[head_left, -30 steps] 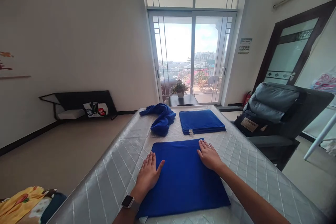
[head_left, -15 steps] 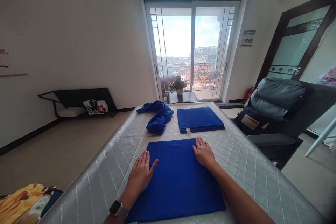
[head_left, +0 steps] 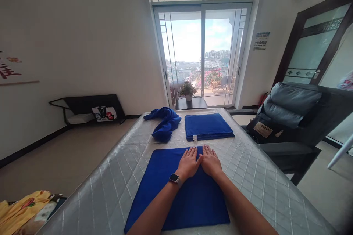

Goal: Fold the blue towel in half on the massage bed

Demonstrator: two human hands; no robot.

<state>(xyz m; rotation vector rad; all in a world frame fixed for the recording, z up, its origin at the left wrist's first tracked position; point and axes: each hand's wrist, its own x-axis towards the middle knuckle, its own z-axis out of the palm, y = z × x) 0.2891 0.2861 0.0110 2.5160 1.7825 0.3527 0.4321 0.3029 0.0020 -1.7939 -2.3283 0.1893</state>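
Note:
A flat blue cloth (head_left: 162,176), roughly square, lies on the silvery quilted mattress (head_left: 248,169) right in front of me. My left hand (head_left: 189,162) rests palm down on its far part, fingers stretched forward. Beside it, my right hand (head_left: 211,161) lies flat at the cloth's far right corner; the two thumbs touch or nearly so. Beyond my hands is a neat stack of folded blue cloths (head_left: 209,125) with white tags at its near edge. Left of that stack lies a crumpled blue cloth (head_left: 165,123).
A dark recliner (head_left: 292,117) with a black bag stands to the right of the mattress. Behind the far edge, a potted plant (head_left: 188,90) sits on a small dark table or chair. Yellow patterned fabric (head_left: 24,211) is at lower left.
My left hand has moved right, from the cloth's left edge to beside my right hand. My right hand stays near the far right corner. The view has shifted slightly.

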